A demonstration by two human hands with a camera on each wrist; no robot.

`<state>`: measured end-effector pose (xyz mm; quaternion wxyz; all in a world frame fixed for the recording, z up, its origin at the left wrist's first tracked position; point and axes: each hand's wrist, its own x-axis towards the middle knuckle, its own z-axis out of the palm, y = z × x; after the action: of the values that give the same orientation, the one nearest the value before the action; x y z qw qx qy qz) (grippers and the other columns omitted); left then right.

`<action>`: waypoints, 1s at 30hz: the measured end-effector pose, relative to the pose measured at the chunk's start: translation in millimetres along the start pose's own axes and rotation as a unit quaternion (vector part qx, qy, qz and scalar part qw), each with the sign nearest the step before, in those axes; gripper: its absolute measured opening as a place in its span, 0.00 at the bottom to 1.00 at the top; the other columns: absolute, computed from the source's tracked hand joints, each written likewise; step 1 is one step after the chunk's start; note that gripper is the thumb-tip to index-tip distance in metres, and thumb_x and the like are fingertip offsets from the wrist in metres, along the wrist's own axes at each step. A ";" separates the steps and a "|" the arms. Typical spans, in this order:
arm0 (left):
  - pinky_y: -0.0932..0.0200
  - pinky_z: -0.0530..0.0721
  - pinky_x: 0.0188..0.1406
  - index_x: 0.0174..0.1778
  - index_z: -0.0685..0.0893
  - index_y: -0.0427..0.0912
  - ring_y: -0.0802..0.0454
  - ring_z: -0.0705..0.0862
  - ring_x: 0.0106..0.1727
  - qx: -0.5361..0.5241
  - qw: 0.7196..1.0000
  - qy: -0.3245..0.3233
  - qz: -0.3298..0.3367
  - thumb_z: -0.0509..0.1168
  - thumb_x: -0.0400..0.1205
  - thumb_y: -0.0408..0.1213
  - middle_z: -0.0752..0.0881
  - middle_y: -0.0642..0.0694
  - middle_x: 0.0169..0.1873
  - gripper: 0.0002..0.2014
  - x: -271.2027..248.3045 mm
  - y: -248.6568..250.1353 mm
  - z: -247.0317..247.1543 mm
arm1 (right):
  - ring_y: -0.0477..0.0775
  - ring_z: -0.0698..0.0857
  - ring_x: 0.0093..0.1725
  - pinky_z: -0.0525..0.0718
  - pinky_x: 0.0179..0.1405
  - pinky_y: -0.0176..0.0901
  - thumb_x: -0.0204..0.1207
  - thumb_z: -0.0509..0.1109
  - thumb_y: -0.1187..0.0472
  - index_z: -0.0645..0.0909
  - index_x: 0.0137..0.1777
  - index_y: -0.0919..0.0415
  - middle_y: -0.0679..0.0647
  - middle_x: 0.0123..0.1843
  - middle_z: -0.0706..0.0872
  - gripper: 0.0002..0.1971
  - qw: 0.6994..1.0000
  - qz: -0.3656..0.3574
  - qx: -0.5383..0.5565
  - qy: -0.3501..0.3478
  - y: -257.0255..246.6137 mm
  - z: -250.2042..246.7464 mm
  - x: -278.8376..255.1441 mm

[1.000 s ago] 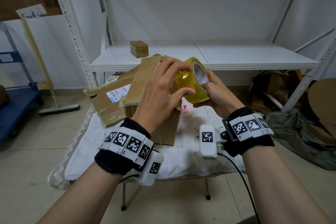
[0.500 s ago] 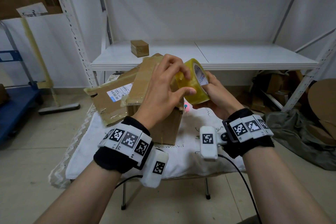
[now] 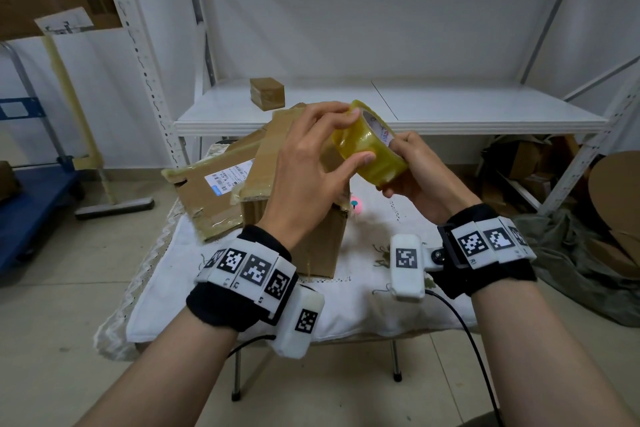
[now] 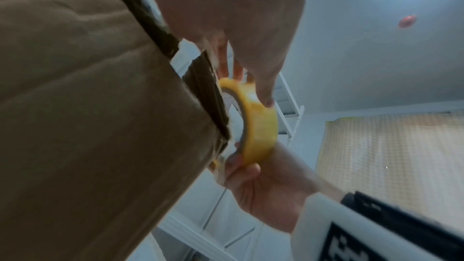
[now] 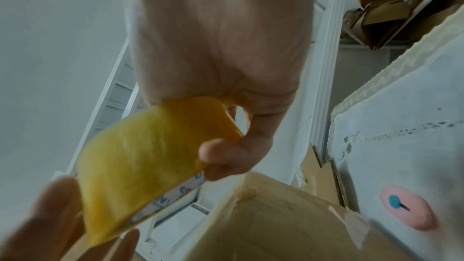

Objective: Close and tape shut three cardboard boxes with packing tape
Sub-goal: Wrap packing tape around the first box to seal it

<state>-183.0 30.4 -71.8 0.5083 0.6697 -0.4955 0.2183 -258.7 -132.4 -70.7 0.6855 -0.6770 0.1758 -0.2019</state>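
A yellow roll of packing tape [image 3: 372, 146] is held in the air above a brown cardboard box [image 3: 311, 243] on the table. My left hand [image 3: 322, 149] curls over the roll's top, its thumb pressed on the outer face. From the right and below, my right hand [image 3: 415, 170] grips the same roll. The left wrist view shows the tape roll [image 4: 261, 124] beside the box wall [image 4: 88, 126]. In the right wrist view the right thumb pinches the tape roll [image 5: 140, 166]. A flatter labelled box [image 3: 214, 191] leans behind the first. A small box [image 3: 267, 93] sits on the shelf.
The boxes stand on a small folding table with a white cloth [image 3: 363, 305]. A pink object [image 3: 356, 203] lies on the cloth beside the box. Behind is a white shelf [image 3: 467, 107]. A blue cart [image 3: 27, 204] is at the left; cardboard scraps [image 3: 616, 218] are at the right.
The left hand's fingers have shifted slightly over the roll and its wrist has turned a little. Roll, right hand and boxes stay in about the same place.
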 end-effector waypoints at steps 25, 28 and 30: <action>0.53 0.88 0.49 0.53 0.93 0.43 0.57 0.86 0.48 0.008 0.991 0.114 -0.070 0.79 0.74 0.35 0.87 0.52 0.46 0.12 6.9 9.2 3.9 | 0.51 0.89 0.41 0.88 0.50 0.45 0.76 0.71 0.49 0.85 0.55 0.72 0.60 0.42 0.91 0.23 0.970 -0.209 -0.094 -0.082 -16.4 -12.6 -16.0; 0.53 0.87 0.46 0.52 0.94 0.45 0.57 0.84 0.44 0.031 0.990 0.120 -0.065 0.79 0.73 0.35 0.86 0.52 0.44 0.12 6.8 14.1 5.4 | 0.44 0.90 0.39 0.86 0.42 0.34 0.75 0.71 0.52 0.85 0.55 0.71 0.54 0.42 0.89 0.20 0.970 -0.217 -0.072 -0.088 -16.5 -12.6 -17.2; 0.55 0.88 0.47 0.54 0.93 0.45 0.57 0.85 0.48 0.016 0.989 0.119 -0.082 0.79 0.74 0.36 0.86 0.51 0.46 0.13 8.4 15.9 6.6 | 0.43 0.89 0.39 0.86 0.41 0.34 0.76 0.72 0.53 0.85 0.52 0.69 0.49 0.39 0.89 0.17 0.969 -0.224 -0.064 -0.085 -16.1 -12.0 -17.4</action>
<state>-194.9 20.9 -60.2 0.5688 0.6855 -0.3715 0.2619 -280.4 -133.8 -55.4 0.5903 -0.7565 -0.0263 -0.2804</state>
